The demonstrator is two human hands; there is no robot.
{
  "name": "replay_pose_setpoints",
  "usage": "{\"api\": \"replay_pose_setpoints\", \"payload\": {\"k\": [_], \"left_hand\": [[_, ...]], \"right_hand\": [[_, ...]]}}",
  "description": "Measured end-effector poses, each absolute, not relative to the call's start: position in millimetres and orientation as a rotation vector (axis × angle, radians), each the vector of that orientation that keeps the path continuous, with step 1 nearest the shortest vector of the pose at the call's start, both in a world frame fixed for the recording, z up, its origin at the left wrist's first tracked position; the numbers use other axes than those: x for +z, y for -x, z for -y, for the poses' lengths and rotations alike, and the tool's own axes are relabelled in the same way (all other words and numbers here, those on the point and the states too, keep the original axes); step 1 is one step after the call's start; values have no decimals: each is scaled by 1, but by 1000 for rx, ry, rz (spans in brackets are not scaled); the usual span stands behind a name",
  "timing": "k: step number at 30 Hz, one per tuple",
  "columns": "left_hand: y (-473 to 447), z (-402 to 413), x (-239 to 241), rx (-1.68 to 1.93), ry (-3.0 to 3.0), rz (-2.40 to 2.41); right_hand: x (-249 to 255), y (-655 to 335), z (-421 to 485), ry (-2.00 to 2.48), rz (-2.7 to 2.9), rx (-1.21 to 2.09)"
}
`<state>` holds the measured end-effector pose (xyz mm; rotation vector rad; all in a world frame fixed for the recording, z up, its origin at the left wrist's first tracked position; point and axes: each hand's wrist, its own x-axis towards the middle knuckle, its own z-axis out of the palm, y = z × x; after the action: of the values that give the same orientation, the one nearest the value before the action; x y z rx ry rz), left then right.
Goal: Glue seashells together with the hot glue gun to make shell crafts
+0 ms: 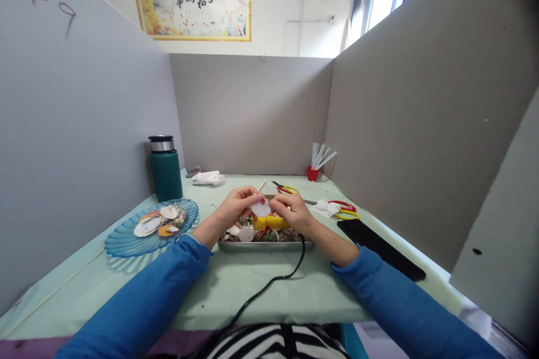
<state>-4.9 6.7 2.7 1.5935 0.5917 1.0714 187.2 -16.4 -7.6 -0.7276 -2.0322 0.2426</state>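
Note:
A thin, pale round piece that looks like a white shell [260,210] is pinched in my left hand [241,202], above the tray. Close on its right, the fingers of my right hand [290,210] are drawn together at the piece's edge; what they grip, if anything, is too small to make out. Under both hands stands a metal tray [265,246] filled with small shells and bits. A yellow glue gun [272,223] lies in it, partly hidden by my right hand, near a black cord [273,279] that runs toward me.
At left, a blue scalloped plate [120,240] bears several shells, with a green bottle [165,174] behind it. Scissors [288,189], more scissors [347,211], white tissue [326,207] and a black phone-like slab [379,248] lie rightward. A red cup [312,174] holds white sticks. Grey partitions [252,112] enclose the table.

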Motion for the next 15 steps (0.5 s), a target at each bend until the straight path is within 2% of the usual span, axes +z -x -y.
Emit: {"api": "replay_pose_setpoints", "payload": {"k": [6, 15], "left_hand": [[0, -5, 3, 1087, -1584, -618], [0, -7, 3, 1186, -1609, -646]], "right_hand": [[-11, -189, 6, 899, 1971, 229], [-12, -185, 10, 853, 2068, 72]]}}
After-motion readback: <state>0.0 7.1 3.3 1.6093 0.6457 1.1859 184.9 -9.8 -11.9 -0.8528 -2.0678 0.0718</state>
